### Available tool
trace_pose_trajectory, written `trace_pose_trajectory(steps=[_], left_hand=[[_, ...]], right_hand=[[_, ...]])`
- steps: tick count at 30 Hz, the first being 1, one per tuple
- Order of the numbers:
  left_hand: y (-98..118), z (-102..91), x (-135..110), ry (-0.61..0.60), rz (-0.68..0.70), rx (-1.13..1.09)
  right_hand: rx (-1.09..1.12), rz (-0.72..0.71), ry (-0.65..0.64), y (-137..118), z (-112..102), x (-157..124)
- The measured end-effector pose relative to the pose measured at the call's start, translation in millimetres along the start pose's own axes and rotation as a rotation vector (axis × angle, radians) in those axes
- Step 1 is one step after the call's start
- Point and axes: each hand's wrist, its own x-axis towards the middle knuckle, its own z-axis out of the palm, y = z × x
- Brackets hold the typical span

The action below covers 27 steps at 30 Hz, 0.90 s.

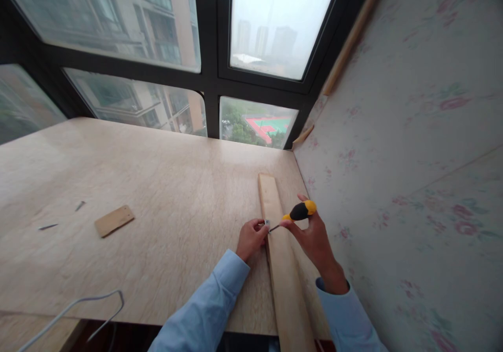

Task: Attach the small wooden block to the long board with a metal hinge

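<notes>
A long wooden board [281,247] lies on the stone sill, pointing toward the window and jutting past the near edge. My left hand [251,238] is closed at the board's left edge, its thumb and fingers pinching a small metal bracket [267,222] against the wood. In my right hand [312,237] is a screwdriver [302,210] with a yellow and black handle. Its shaft slants down to the left, and the tip reaches the bracket by my left fingertips. Whether a screw sits under the tip is too small to tell.
A small flat wooden piece [114,221] lies on the sill [176,195] at the left. Beyond it are a screw [80,205] and a thin pointed metal piece [47,227]. A white cable [74,304] crosses the near left edge. A papered wall [401,184] rises close on the right; dark-framed windows stand behind.
</notes>
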Motion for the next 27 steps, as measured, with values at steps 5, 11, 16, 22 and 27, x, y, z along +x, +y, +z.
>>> trace_pose_trajectory(steps=[5, 11, 16, 22, 27], left_hand=[[1.5, 1.1, 0.1, 0.02, -0.012, -0.01], [-3.7, 1.8, 3.7, 0.026, -0.009, -0.016], [0.2, 2.3, 2.9, 0.035, -0.03, -0.037], [5.0, 2.7, 3.1, 0.031, -0.08, -0.087], [3.9, 1.0, 4.2, 0.016, -0.077, -0.092]], right_hand=[[0.396, -0.004, -0.299, 2.2, -1.4, -4.1], [0.047, 0.076, 0.006, 2.3, 0.0, 0.3], [0.161, -0.027, -0.074, 7.2, 6.7, -2.3], [0.331, 0.049, -0.251, 7.7, -2.2, -5.9], [0.012, 0.031, 0.054, 8.1, 1.3, 1.4]])
